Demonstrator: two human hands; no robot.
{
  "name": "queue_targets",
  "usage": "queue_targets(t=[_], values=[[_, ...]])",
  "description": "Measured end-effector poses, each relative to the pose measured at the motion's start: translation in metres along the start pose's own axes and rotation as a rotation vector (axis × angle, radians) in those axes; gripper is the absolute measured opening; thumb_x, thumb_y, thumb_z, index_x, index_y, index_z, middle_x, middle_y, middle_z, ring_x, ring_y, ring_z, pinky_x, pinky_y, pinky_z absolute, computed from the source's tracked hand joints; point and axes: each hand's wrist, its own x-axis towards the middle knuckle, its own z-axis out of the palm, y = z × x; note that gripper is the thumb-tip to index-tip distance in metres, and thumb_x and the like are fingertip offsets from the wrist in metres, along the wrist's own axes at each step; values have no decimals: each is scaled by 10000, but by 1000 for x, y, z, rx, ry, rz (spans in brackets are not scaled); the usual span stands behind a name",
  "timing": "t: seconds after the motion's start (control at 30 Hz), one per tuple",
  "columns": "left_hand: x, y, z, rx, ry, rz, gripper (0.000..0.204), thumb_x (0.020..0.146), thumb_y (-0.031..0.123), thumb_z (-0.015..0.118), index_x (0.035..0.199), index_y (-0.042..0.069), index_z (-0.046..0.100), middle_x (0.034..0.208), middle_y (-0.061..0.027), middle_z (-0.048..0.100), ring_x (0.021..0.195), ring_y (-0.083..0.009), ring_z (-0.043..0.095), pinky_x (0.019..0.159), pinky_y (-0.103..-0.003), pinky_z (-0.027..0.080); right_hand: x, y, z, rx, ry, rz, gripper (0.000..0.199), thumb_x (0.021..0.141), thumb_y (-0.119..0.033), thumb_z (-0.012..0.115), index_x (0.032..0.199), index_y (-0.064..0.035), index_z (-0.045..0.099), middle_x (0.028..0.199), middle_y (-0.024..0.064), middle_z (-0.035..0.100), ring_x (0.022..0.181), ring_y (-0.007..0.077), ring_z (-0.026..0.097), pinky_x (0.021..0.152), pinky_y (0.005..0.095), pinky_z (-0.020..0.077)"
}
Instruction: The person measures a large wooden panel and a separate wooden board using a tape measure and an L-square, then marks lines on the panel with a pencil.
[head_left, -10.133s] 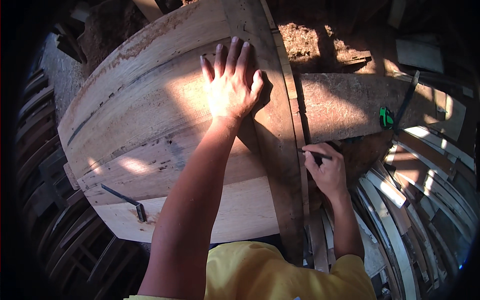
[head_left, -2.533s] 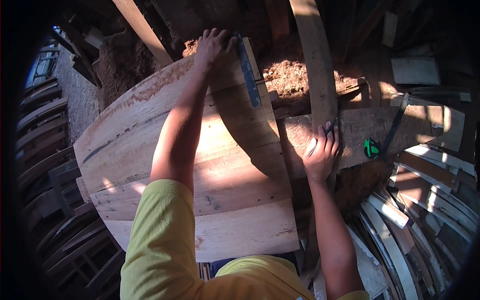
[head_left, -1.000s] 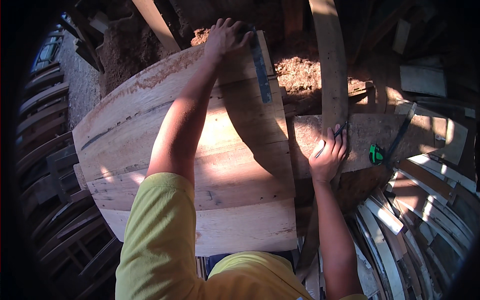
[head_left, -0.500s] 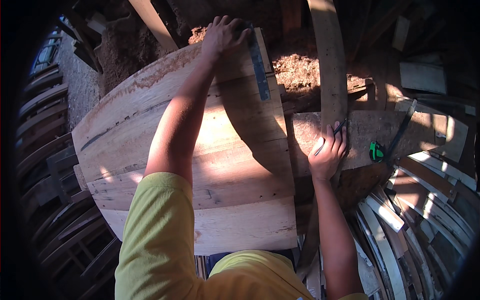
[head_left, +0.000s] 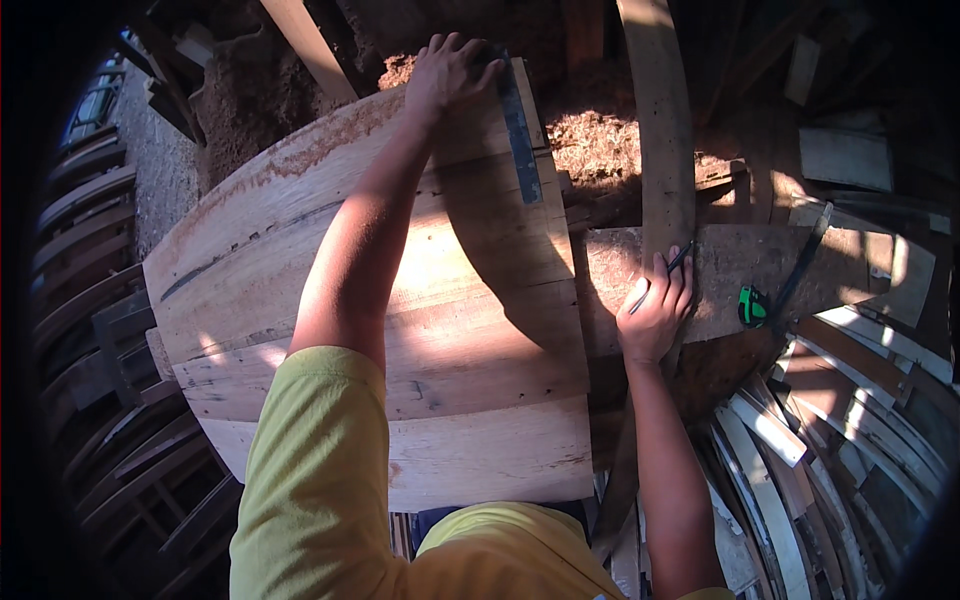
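A wide panel of joined wooden boards (head_left: 480, 440) lies in front of me. At its far edge my left hand (head_left: 455, 75) is closed, fingers curled over the edge, gripping the upper end of a dark metal carpenter's square (head_left: 519, 140). The blade lies flat on the panel near its right side; the part under my hand is hidden. To the right, my right hand (head_left: 658, 305) is closed around a thin dark pencil (head_left: 678, 257) and rests on a long plank (head_left: 660, 130). The pencil sticks out between my fingers, off the panel.
Right of my right hand, a green and black tape measure (head_left: 753, 305) lies on a brown board (head_left: 730, 262), beside a dark metal bar (head_left: 803, 262). Stacked wood strips (head_left: 770, 480) fill the lower right; more timber (head_left: 85, 240) stands at the left. Sawdust (head_left: 597, 150) covers the ground beyond.
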Motion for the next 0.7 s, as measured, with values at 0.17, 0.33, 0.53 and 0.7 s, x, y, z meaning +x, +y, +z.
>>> queue_targets(t=[0.17, 0.33, 0.53, 0.7], values=[[0, 3, -3, -1, 7, 6, 497, 998, 567, 616, 1292, 179, 716, 1223, -144, 668, 1188, -356, 605, 1002, -488, 509, 1, 0, 0, -5, -1, 1, 406, 1040, -214, 552, 1420, -76, 594, 1523, 162, 562, 1475, 425, 459, 1189, 575, 368], [-1, -1, 2, -10, 10, 7, 499, 996, 567, 618, 1303, 184, 711, 1226, -147, 664, 1190, -352, 606, 1008, -486, 509, 1, -1, 0, 0, -5, -3, 384, 1048, -199, 536, 1394, -45, 600, 1529, 182, 560, 1467, 432, 464, 1205, 567, 365], [0, 0, 2, 4, 15, 7, 501, 997, 563, 622, 1311, 183, 711, 1222, -153, 662, 1195, -359, 604, 1021, -487, 506, 0, 1, 1, 4, 7, -4, 400, 1040, -211, 554, 1409, -66, 601, 1518, 170, 563, 1463, 430, 472, 1187, 574, 377], [0, 2, 0, -6, 18, 8, 503, 997, 561, 624, 1316, 182, 712, 1217, -152, 662, 1192, -359, 605, 1021, -489, 507, 1, 0, 1, 2, 8, -6, 395, 1040, -211, 558, 1405, -67, 602, 1531, 160, 560, 1474, 423, 460, 1195, 572, 368]])
